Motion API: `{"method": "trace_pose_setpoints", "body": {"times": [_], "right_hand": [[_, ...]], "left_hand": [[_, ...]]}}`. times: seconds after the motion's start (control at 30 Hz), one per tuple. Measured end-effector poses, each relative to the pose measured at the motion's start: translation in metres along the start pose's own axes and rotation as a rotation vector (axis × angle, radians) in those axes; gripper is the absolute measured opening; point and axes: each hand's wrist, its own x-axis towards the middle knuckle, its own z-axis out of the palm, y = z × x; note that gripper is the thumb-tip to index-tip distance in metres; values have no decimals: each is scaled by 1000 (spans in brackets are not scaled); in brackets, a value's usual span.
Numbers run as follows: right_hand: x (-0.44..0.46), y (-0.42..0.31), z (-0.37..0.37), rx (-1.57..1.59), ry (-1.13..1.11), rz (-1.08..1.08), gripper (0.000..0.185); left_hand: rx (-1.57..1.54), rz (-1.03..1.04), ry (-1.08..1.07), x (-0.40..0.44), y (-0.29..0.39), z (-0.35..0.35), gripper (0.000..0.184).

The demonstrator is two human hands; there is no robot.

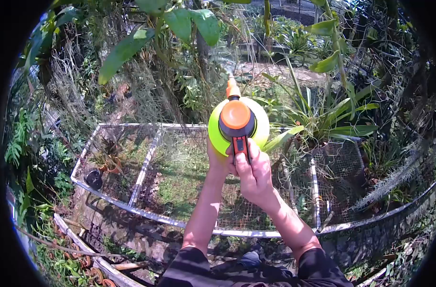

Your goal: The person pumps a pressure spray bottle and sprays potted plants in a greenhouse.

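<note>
A yellow-green spray bottle (pixel 262 125) with an orange round cap and an orange nozzle (pixel 233 88) is held up in the middle of the view. The nozzle points away from me, and a faint mist shows at its tip. My right hand (pixel 253 174) is wrapped round the black and orange handle below the cap. On the bottle's left side and underneath, my left hand (pixel 218 155) supports the body; most of its fingers are hidden behind the bottle. Beyond the nozzle hang thin strands of grey-green plants (pixel 146 91).
Below the bottle lies a wire mesh bench with a pale frame (pixel 175 222). Clay pots (pixel 114 165) and a black pot (pixel 93 179) sit at its left. A long-leaved plant (pixel 323 119) stands at the right. Broad green leaves (pixel 124 52) hang overhead. A pale log (pixel 96 258) lies at lower left.
</note>
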Motion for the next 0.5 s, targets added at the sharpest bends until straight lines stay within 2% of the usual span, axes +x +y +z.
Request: {"method": "trace_pose_setpoints", "body": {"times": [0.07, 0.13, 0.2, 0.23, 0.27, 0.33, 0.37, 0.5], "right_hand": [[7, 0, -9, 62, 36, 70, 23], [8, 8, -16, 153, 114, 85, 25], [8, 8, -20, 255, 211, 82, 23], [7, 3, -20, 332, 268, 79, 19], [6, 0, -20, 409, 322, 79, 16], [2, 3, -24, 351, 372, 63, 20], [3, -3, -26, 314, 397, 55, 22], [6, -13, -45, 154, 407, -11, 23]], "left_hand": [[231, 65, -103, -11, 9, 40, 53], [563, 85, 52, -15, 7, 80, 55], [617, -28, 230, -4, 9, 83, 58], [692, -64, 129, -7, 13, 94, 58], [671, -111, 98, -4, 12, 96, 57], [623, -207, 48, 5, 5, 94, 55], [469, -301, -34, 12, -1, 95, 51], [571, -129, -17, 15, -29, 138, 51]]}}
